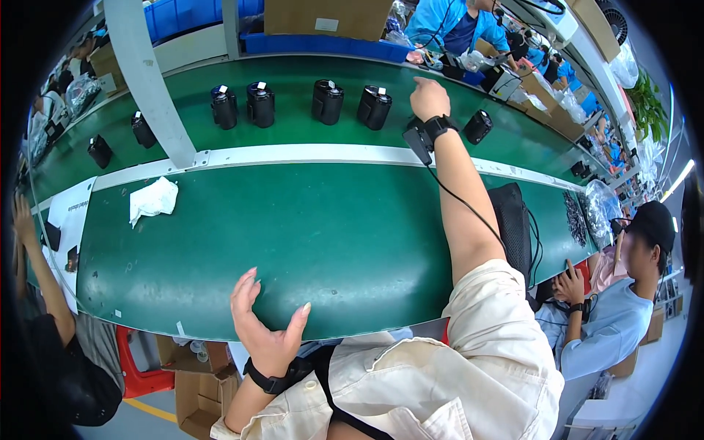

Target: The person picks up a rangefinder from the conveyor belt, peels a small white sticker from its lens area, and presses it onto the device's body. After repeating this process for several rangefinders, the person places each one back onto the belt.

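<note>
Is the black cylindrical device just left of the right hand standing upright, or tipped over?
Upright: the black cylindrical device stands with the white tag on its top end.

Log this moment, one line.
Right hand: over far green surface, between black cylindrical devices | Left hand: open, at edge of green tabletop | Crumpled white tissue: on tabletop

1. Canisters (328,104): black, with white patches on top.
2. Worktop (279,235): deep green.
3. Rail (293,154): white.
4. Tissue (154,199): plain white.
5. Overshirt (480,359): cream — crossed by a black strap (330,389).
6. Wristbands (442,125): black.
7. Bag (510,220): black.
8. Stool (143,381): bright red.
9. Neighbour on the right: black cap (655,224), pale blue shirt (612,326).
10. Bin (315,46): blue.
11. Carton (304,15): brown — with a white label (326,25).
12. Floor (163,400): grey, yellow stripe (150,411).
</note>
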Available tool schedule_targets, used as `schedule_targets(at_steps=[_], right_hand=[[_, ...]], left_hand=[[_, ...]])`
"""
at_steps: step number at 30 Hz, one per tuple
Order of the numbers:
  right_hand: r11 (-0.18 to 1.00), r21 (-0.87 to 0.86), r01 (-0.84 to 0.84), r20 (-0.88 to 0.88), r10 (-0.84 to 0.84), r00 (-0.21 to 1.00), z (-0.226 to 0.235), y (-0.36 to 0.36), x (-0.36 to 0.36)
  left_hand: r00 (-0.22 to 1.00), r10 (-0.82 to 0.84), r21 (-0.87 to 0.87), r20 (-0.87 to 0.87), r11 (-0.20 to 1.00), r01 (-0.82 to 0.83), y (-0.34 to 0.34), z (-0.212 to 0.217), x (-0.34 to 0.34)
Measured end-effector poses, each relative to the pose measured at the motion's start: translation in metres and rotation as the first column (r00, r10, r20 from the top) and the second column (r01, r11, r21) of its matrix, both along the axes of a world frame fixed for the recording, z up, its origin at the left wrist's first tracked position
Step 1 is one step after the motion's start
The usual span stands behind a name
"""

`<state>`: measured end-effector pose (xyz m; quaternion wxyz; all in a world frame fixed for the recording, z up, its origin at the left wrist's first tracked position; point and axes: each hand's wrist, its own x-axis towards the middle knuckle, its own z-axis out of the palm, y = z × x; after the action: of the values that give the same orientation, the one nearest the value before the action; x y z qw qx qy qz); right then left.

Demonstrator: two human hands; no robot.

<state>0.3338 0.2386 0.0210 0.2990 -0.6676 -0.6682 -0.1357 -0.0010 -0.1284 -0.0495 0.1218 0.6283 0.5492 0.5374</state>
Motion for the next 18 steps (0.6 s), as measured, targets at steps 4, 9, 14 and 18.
schedule_targets(at_steps=[4,9,14,18], right_hand=[[0.989,-0.019,-0.147,-0.130,0.143,0.981,-0.006,-0.002,-0.042],[0.921,-0.292,-0.256,-0.162,0.217,0.963,0.007,-0.030,-0.053],[0.383,-0.313,-0.869,-0.617,0.613,0.493,0.040,-0.110,-0.082],[-0.229,-0.226,-0.947,-0.802,0.595,0.048,0.042,-0.194,-0.146]], left_hand=[[0.999,0.000,-0.007,-0.032,1.000,0.000,-0.001,0.000,-0.001],[1.000,0.000,-0.036,-0.001,0.999,0.000,-0.006,0.002,-0.003],[0.990,-0.102,-0.132,0.100,0.985,0.115,0.000,0.016,-0.005],[0.865,-0.238,-0.118,0.441,0.941,0.318,0.016,0.021,-0.001]])
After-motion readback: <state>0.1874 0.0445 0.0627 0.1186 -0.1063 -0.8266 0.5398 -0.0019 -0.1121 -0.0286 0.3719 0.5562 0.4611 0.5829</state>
